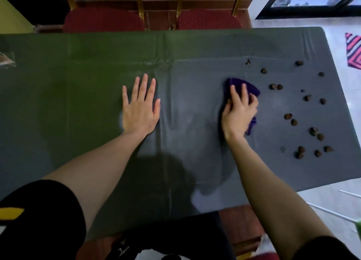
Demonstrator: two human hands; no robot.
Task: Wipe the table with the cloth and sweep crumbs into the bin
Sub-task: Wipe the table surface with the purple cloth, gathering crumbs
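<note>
A dark green cloth covers the table (78,74). My right hand (238,111) presses down on a bunched purple cloth (252,88) right of the table's middle, fingers curled over it. Several brown crumbs (293,121) lie scattered on the table's right end, just right of the cloth and apart from it. My left hand (140,105) lies flat on the table near its middle, palm down, fingers spread, holding nothing. No bin is clearly in view.
Two red-cushioned chairs (103,19) with gold frames stand behind the table's far edge. The table's right edge drops to a pale floor with a striped pink mat (353,50). A clear wrapper (6,59) sits at the far left edge.
</note>
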